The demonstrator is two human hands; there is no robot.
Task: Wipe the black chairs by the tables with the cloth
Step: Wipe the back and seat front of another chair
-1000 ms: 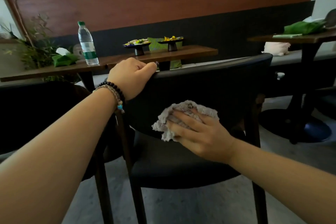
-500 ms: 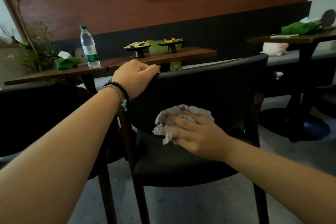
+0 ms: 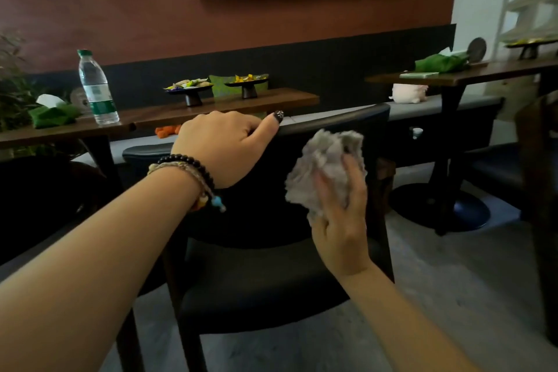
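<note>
A black chair (image 3: 259, 278) stands in front of me, its curved backrest facing me and its seat below. My left hand (image 3: 225, 145) grips the top edge of the backrest at its left part. My right hand (image 3: 342, 220) presses a crumpled grey cloth (image 3: 323, 166) against the right part of the backrest, fingers pointing up over the cloth. A second black chair (image 3: 36, 196) stands to the left, partly hidden by my left forearm.
A wooden table (image 3: 211, 107) beyond the chair carries a water bottle (image 3: 97, 89), green napkins and two small dishes on stands. Another table (image 3: 453, 78) on a round base stands at the right, with a dark chair (image 3: 537, 190) at the right edge. Grey floor lies below.
My right hand has turned upward and carried the cloth from the lower middle of the backrest up to its right part. The left hand keeps its grip; the view has tilted up.
</note>
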